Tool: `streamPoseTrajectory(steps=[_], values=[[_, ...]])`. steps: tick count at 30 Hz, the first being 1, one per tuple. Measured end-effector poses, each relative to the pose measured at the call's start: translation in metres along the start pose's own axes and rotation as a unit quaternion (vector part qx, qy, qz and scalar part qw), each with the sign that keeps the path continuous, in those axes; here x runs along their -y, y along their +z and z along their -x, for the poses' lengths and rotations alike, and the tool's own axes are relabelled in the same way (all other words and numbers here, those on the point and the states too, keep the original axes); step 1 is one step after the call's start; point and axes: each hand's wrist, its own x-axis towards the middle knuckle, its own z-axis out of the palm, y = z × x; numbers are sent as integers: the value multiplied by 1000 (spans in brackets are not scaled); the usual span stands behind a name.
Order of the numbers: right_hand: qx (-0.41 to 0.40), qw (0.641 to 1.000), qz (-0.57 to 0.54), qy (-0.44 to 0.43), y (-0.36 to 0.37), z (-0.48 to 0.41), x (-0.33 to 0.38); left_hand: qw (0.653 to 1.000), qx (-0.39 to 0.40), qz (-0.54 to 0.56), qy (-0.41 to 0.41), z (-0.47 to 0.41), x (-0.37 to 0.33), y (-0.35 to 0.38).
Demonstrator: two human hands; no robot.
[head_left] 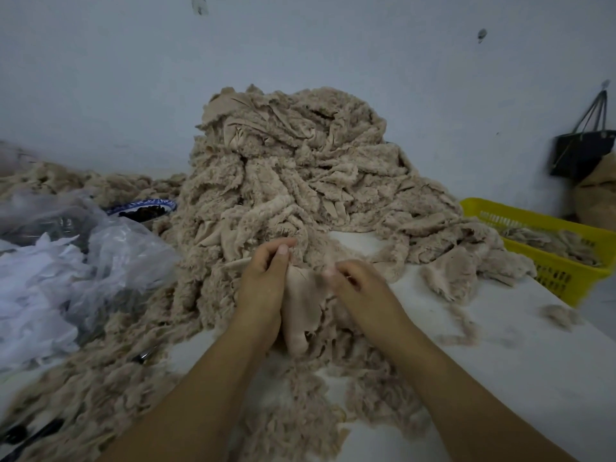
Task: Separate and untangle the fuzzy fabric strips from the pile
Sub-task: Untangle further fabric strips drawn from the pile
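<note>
We stand at a white bench with the pile of beige fuzzy fabric strips heaped at the far middle, against a pale wall. Both hands are at the near foot of the pile and hold one strip between them, smooth side up, its lower end trailing toward us. The left hand has its grip clamped on the strip's upper left edge, thumb against fingertips. The right hand is blurred, yet its fingers curl in on the strip's right edge, so its grip is closed on the same piece. The two hands are near each other but do not touch.

More loose strips lie spread over the near left of the bench. Left of the pile lie clear plastic bags with white scraps beside them, and a blue-and-white bowl holding something dark sits just beyond. At the right edge a yellow basket holds a few beige pieces. A black bag hangs on the wall at the far right.
</note>
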Motion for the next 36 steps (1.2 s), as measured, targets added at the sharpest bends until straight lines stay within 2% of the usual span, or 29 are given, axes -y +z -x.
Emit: streamPoseTrajectory(steps=[3, 6, 9, 11, 22, 26, 30, 32, 35, 36], values=[[70, 997, 12, -22, 9, 4, 0, 999, 42, 18, 4, 5, -2, 6], [35, 999, -16, 13, 4, 1, 0, 996, 82, -20, 5, 8, -1, 7], [-14, 998, -58, 28, 0, 0, 0, 983, 159, -93, -3, 13, 2, 6], [-30, 995, -83, 41, -3, 0, 1, 975, 170, -145, -15, 14, 3, 8], [-15, 981, -177, 80, -5, 1, 9, 976, 74, -192, 72, 6, 3, 10], [-21, 963, -251, 98, -8, 0, 8, 980, 45, -186, 49, 1, 1, 7], [-39, 960, -261, 92, -4, -1, 7, 981, 38, -189, 27, 4, 4, 11], [-50, 943, -316, 96, -5, -2, 9, 984, 29, -175, 1, 2, 3, 9], [-149, 866, -455, 142, -30, -10, 2, 989, -74, -113, -59, -11, -1, -9], [-174, 859, -457, 151, -38, -11, -3, 990, -88, -90, -66, -14, -1, -14]])
